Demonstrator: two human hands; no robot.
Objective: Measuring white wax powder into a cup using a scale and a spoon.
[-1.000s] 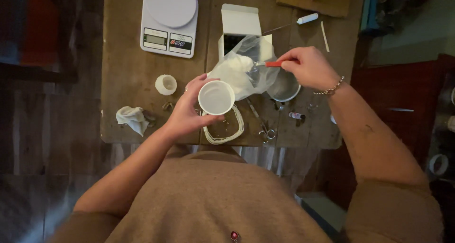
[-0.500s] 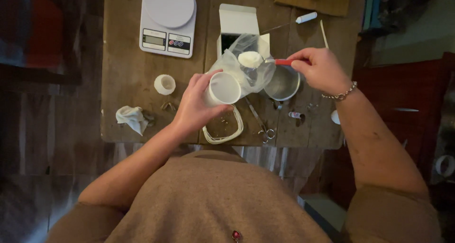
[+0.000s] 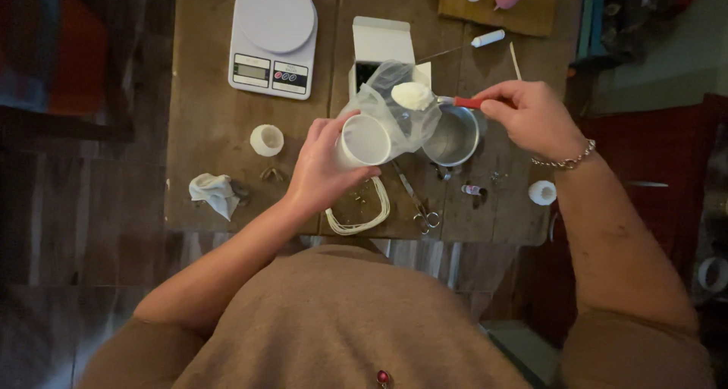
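Nearest, our left hand (image 3: 322, 169) grips a white cup (image 3: 365, 140), tilted, above the wooden table (image 3: 205, 123). Beyond it, our right hand (image 3: 531, 116) pinches a red-handled spoon (image 3: 436, 98) heaped with white powder, just over the clear bag (image 3: 394, 116); the metal pot (image 3: 453, 137) and 1 white scale (image 3: 274, 36) lie farther off.

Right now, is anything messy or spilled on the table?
Nothing looks spilled. The white stuff sits heaped on the spoon in the right hand, above the plastic bag. Only a crumpled white tissue lies near the table edge.
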